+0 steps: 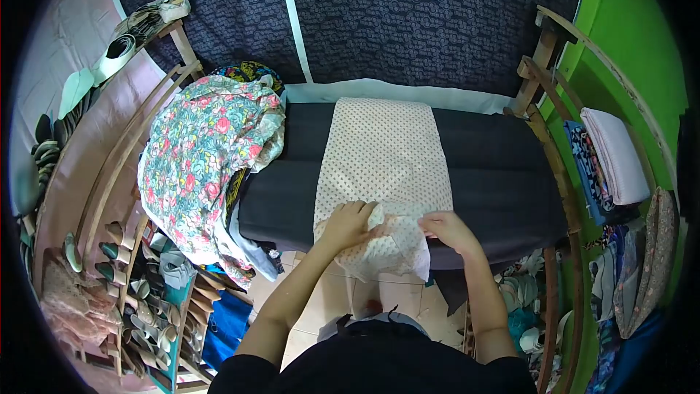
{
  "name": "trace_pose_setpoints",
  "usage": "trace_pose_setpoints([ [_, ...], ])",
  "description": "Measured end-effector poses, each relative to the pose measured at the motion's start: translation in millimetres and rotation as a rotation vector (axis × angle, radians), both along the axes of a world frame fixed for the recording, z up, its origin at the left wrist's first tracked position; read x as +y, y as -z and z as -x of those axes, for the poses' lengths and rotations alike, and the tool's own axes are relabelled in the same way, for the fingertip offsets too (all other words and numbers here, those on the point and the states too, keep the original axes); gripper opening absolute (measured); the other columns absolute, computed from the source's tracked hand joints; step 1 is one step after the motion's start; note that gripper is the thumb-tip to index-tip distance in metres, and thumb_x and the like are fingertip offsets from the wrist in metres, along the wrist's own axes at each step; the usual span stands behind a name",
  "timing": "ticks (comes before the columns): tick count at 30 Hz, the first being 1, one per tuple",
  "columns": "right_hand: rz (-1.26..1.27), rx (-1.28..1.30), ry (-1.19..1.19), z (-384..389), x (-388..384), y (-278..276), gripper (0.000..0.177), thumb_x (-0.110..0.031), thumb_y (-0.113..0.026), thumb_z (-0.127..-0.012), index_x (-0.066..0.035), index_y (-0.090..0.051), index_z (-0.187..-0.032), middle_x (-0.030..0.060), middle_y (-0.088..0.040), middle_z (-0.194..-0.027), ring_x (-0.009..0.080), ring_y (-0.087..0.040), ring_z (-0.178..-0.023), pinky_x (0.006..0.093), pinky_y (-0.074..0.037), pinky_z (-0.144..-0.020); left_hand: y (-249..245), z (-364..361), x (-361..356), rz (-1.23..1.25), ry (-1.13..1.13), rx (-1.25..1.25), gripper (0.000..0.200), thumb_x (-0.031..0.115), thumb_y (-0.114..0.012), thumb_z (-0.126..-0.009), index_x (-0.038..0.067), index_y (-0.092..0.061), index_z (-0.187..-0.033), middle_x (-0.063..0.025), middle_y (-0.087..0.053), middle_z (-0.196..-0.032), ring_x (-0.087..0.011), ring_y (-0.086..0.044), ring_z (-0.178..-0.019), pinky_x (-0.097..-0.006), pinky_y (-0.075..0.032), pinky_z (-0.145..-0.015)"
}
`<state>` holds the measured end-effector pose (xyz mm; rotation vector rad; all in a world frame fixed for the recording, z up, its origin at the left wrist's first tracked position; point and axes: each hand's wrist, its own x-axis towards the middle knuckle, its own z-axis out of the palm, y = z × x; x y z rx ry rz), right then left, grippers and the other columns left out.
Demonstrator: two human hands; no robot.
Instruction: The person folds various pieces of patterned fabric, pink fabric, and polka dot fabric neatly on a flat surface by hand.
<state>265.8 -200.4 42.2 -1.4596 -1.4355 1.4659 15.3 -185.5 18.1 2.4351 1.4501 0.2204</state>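
Observation:
A cream cloth with a small dotted pattern (383, 149) lies lengthwise over a dark-covered bench (496, 168). Its near end is folded back and hangs loosely past the front edge. My left hand (348, 226) rests on the left side of this fold, its fingers bent over the fabric; the thumb is partly hidden. At the fold's right corner, my right hand (446, 230) pinches the cloth edge between thumb and fingers. The stretch of cloth beyond my hands lies mostly flat, with slight creases.
A heap of floral fabric (200, 153) covers the bench's left end. Wooden rails (558, 175) stand at both sides. Folded cloths (612, 157) hang at right. Shoe-shaped pieces (149, 321) fill racks at lower left. A dark patterned curtain (423, 22) hangs behind.

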Motion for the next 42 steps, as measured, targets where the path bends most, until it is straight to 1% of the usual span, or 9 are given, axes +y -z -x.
trace_pose_setpoints([
  [3, -0.343, -0.697, 0.202, -5, -19, -35, 0.024, -0.027, -0.060, -0.078, -0.006, -0.062, -0.090, 0.0120, -0.063, -0.090, 0.0311, -0.060, -0.079, 0.0357, -0.047, -0.071, -15, 24, -16, -0.067, 0.148, -0.149, 0.067, 0.040, -0.064, -0.072, 0.006, -0.042, -0.126, -0.0199, -0.045, -0.122, -0.0328, -0.039, -0.118, -0.0415, -0.031, -0.099],
  [10, -0.584, -0.702, 0.396, -26, 25, 44, 0.069, -0.032, -0.063, -0.077, 0.001, -0.032, -0.130, 0.0201, -0.055, -0.109, 0.0344, -0.054, -0.100, 0.0406, -0.044, -0.080, -6, 70, -8, 0.157, -0.572, -0.424, 0.081, 0.039, -0.069, -0.070, -0.010, -0.035, -0.125, -0.0264, -0.053, -0.110, -0.0358, -0.053, -0.100, -0.0397, -0.042, -0.088],
  [11, -0.203, -0.190, 0.428, -34, 41, 62, 0.083, -0.034, -0.065, -0.077, 0.002, -0.019, -0.136, 0.0181, -0.051, -0.113, 0.0276, -0.051, -0.102, 0.0373, -0.042, -0.084, 7, 73, -9, 0.189, -0.588, -0.524, 0.080, 0.038, -0.068, -0.071, -0.011, -0.035, -0.124, -0.0277, -0.053, -0.108, -0.0355, -0.055, -0.099, -0.0394, -0.043, -0.086],
  [14, 0.201, 0.150, 0.438, -22, 26, 24, 0.085, -0.032, -0.068, -0.075, 0.003, -0.019, -0.136, 0.0126, -0.053, -0.108, 0.0204, -0.051, -0.094, 0.0331, -0.044, -0.077, 41, 70, -11, 0.118, -0.659, -0.626, 0.079, 0.031, -0.070, -0.070, -0.017, -0.033, -0.121, -0.0219, -0.061, -0.090, -0.0282, -0.061, -0.083, -0.0339, -0.047, -0.077],
  [15, 0.332, 0.242, 0.463, -22, 33, 29, 0.045, -0.019, -0.068, -0.077, -0.001, -0.049, -0.113, 0.0051, -0.059, -0.087, 0.0091, -0.053, -0.067, 0.0235, -0.043, -0.052, 19, 60, -14, 0.254, -0.715, -0.728, 0.080, 0.030, -0.070, -0.070, -0.017, -0.032, -0.122, -0.0206, -0.061, -0.087, -0.0264, -0.061, -0.081, -0.0329, -0.048, -0.076],
  [19, 0.514, 0.431, 0.171, -26, 46, 36, 0.018, -0.016, -0.067, -0.078, -0.006, -0.059, -0.092, 0.0023, -0.060, -0.082, 0.0082, -0.054, -0.065, 0.0240, -0.046, -0.055, 42, 64, -3, 0.381, -0.667, -0.736, 0.063, 0.034, -0.068, -0.070, -0.012, -0.048, -0.108, -0.0179, -0.061, -0.081, -0.0215, -0.060, -0.077, -0.0321, -0.047, -0.072],
  [31, 0.414, 0.682, 0.215, 11, 39, 29, 0.029, -0.004, -0.041, -0.089, -0.001, -0.044, -0.118, 0.0117, -0.053, -0.114, 0.0225, -0.052, -0.105, 0.0363, -0.042, -0.093, 23, 44, -15, 0.637, -0.584, -1.085, 0.050, 0.020, -0.070, -0.071, -0.010, -0.050, -0.106, -0.0158, -0.058, -0.097, -0.0185, -0.059, -0.082, -0.0287, -0.050, -0.070],
  [35, 0.359, 0.788, 0.294, 0, 51, 33, 0.024, -0.004, -0.042, -0.090, -0.002, -0.048, -0.113, 0.0099, -0.054, -0.109, 0.0209, -0.051, -0.104, 0.0323, -0.041, -0.093, 0, 40, -16, 1.087, -0.553, -1.279, 0.049, 0.018, -0.065, -0.078, -0.008, -0.047, -0.115, -0.0132, -0.058, -0.102, -0.0160, -0.058, -0.085, -0.0281, -0.051, -0.067],
  [42, 0.392, 0.971, 0.136, -3, 40, -1, 0.025, -0.007, -0.051, -0.086, -0.001, -0.050, -0.111, 0.0094, -0.057, -0.104, 0.0205, -0.054, -0.098, 0.0333, -0.043, -0.088, 5, 31, -8, 0.963, -0.453, -1.533, 0.038, 0.018, -0.058, -0.085, -0.002, -0.049, -0.116, -0.0084, -0.057, -0.106, -0.0129, -0.057, -0.090, -0.0281, -0.048, -0.078],
])
